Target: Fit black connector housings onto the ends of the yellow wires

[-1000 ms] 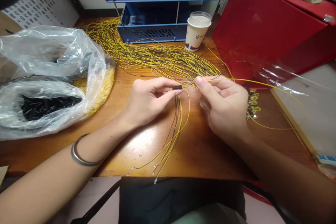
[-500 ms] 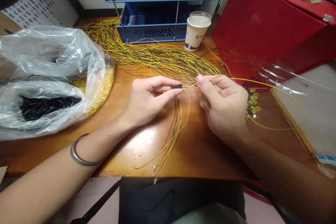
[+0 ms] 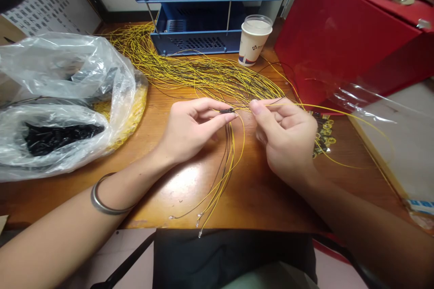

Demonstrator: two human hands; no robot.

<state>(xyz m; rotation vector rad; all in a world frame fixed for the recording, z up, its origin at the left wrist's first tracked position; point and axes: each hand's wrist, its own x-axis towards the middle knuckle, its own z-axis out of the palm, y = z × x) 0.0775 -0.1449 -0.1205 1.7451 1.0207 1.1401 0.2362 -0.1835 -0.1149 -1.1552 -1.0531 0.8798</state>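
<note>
My left hand (image 3: pixel 190 128) pinches a small black connector (image 3: pixel 226 110) between thumb and forefinger; several yellow and dark wires (image 3: pixel 224 167) hang from it down toward the table's front edge. My right hand (image 3: pixel 286 137) is closed on a thin yellow wire (image 3: pixel 339 113), its end held close to the connector. That wire loops off to the right. Both hands hover just above the wooden table (image 3: pixel 254 189).
A pile of loose yellow wires (image 3: pixel 190 70) spreads behind the hands. Clear plastic bags (image 3: pixel 64 99) with black parts and yellow pieces lie left. A paper cup (image 3: pixel 254 38), blue trays (image 3: pixel 203 9) and a red box (image 3: pixel 346 31) stand at the back. Small yellow parts (image 3: pixel 325 137) sit right.
My right hand has shifted slightly left, bringing the yellow wire's end closer to the connector. The left hand has barely moved.
</note>
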